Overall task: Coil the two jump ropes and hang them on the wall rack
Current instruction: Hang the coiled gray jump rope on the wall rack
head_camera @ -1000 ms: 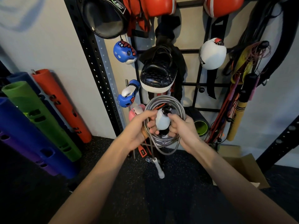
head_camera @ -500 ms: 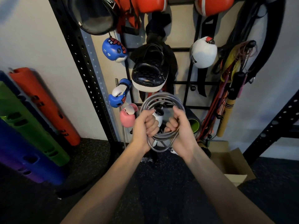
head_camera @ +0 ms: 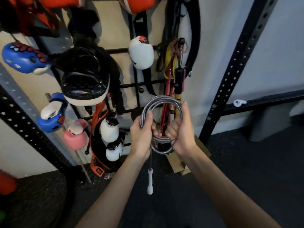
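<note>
Coil (head_camera: 162, 99) of grey jump rope sits just above frame centre, close in front of the wall rack (head_camera: 128, 85); the left hand (head_camera: 142, 139) is curled round its strands at the loop's 8 o'clock, thumb laid up along them; the right hand (head_camera: 181, 134) wraps the loop at 4 o'clock, thumb pointing up toward 2; both hands are full of rope, with no fingers spare. One white handle (head_camera: 150, 181) dangles on a short tail at 6 o'clock, below the left wrist.

To do this step well, as I judge it: take up that loose tail with a last turn, or a wrap across the strands, so the loops cannot spring apart; keep one hand clamped on the bundle while the other works; then lift the whole ring over a bare peg (head_camera: 141, 90), such as the knobbed one at the coil's 11 o'clock; release only once the peg bears the weight. The hook at 1 o'clock looks crowded with bands (head_camera: 171, 63), so it seems the poorer choice.

Count: hands, two; coiled ropes in hand, one; handles in view, one, the other hidden; the second jump rope I cannot pick out among the cords on the rack; blue-and-white gloves (head_camera: 24, 58), two, at 9 to 10 o'clock; pink glove (head_camera: 75, 137), one; black pad (head_camera: 85, 79), one.
</note>
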